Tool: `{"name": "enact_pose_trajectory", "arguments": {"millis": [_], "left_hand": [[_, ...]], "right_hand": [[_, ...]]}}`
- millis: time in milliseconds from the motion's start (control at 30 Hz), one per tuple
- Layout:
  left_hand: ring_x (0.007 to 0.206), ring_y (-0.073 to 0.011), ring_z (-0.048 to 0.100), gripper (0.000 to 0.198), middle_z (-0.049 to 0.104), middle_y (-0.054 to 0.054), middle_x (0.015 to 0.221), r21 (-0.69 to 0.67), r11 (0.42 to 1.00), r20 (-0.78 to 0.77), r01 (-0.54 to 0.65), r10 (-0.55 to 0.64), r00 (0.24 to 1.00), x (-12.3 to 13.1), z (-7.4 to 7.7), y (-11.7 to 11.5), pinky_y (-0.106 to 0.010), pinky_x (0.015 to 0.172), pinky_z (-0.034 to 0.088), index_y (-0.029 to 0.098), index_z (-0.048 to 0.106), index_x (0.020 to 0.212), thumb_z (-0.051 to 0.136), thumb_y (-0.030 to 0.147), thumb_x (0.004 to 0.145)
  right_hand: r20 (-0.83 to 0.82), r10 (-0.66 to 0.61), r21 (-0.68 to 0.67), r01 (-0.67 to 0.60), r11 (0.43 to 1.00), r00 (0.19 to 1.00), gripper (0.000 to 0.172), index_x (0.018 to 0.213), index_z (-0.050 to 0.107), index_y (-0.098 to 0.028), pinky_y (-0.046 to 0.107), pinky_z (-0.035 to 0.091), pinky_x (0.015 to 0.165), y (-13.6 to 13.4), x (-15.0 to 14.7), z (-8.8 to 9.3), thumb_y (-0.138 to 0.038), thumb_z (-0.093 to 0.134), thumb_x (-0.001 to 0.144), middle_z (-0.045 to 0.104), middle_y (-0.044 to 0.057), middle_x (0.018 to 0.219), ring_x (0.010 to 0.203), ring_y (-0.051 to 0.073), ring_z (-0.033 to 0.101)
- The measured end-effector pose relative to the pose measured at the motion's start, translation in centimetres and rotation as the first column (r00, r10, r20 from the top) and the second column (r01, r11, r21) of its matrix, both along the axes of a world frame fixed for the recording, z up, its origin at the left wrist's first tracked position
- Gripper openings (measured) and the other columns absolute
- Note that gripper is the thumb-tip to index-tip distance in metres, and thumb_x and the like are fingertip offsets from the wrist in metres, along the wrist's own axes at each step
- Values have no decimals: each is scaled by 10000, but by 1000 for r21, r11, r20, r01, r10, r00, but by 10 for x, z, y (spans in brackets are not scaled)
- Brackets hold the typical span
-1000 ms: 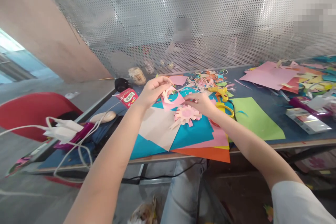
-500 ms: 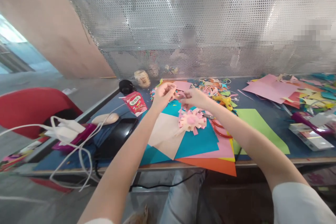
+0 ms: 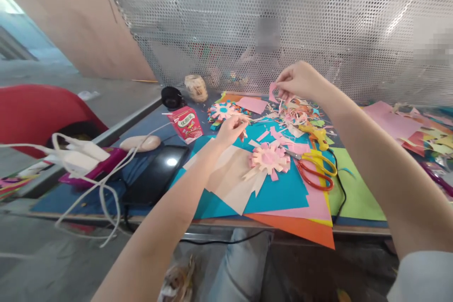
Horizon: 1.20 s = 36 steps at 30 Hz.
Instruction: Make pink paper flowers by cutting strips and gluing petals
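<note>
My right hand (image 3: pixel 300 81) is raised over the back of the table, its fingers pinching a small pink paper piece (image 3: pixel 272 92). Lower and to the left, my left hand (image 3: pixel 230 130) has its fingertips pressed together; whatever is between them is too small to make out. A pink and cream paper flower (image 3: pixel 269 158) with fringed petals lies on the blue paper (image 3: pixel 283 198), in front of both hands. Beside it are scissors (image 3: pixel 314 170) with red and yellow handles. Behind my left hand lies another paper flower (image 3: pixel 223 110) with a blue middle.
A yellow glue gun (image 3: pixel 314 136) and a heap of paper shreds (image 3: pixel 297 114) lie behind the scissors. To the left are a red drink carton (image 3: pixel 186 125), a black phone (image 3: pixel 157 174) and white cables (image 3: pixel 106 186). A perforated metal screen (image 3: pixel 219 19) borders the back.
My hands have come apart. The right one has moved up and right with the pink paper piece, while the left stays low over the blue paper. The view has tilted down.
</note>
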<state>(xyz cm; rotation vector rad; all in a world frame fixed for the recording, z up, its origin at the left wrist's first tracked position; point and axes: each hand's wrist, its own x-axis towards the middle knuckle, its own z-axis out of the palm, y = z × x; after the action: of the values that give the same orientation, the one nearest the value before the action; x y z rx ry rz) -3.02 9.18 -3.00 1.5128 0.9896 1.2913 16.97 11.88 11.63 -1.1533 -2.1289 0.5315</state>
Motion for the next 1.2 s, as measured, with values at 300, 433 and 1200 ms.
{"name": "enact_pose_trajectory", "arguments": {"millis": [300, 433, 1200], "left_hand": [[520, -90, 573, 237, 597, 31, 590, -84, 996, 409, -2, 36, 912, 8, 13, -6, -186, 416, 446, 144, 530, 782, 702, 262, 669], [514, -89, 575, 236, 632, 10, 650, -42, 999, 367, 17, -1, 930, 9, 10, -5, -191, 426, 453, 140, 532, 790, 696, 270, 682], [723, -197, 601, 106, 672, -80, 798, 263, 963, -788, 49, 185, 588, -16, -5, -1, -259, 644, 405, 175, 650, 748, 544, 189, 740]], "right_hand": [[291, 226, -185, -177, 967, 930, 229, 719, 609, -164, 204, 459, 478, -35, -37, -48, -376, 689, 690, 621, -11, 561, 514, 119, 612], [302, 209, -114, -182, 977, 930, 170, 635, 552, -151, 179, 411, 438, -37, -51, -66, -261, 628, 739, 587, -28, 524, 474, 96, 580], [255, -243, 455, 105, 884, 936, 190, 681, 613, -246, 483, 394, 969, 79, 41, 36, -228, 492, 826, 628, 27, 717, 1041, 246, 548]]}}
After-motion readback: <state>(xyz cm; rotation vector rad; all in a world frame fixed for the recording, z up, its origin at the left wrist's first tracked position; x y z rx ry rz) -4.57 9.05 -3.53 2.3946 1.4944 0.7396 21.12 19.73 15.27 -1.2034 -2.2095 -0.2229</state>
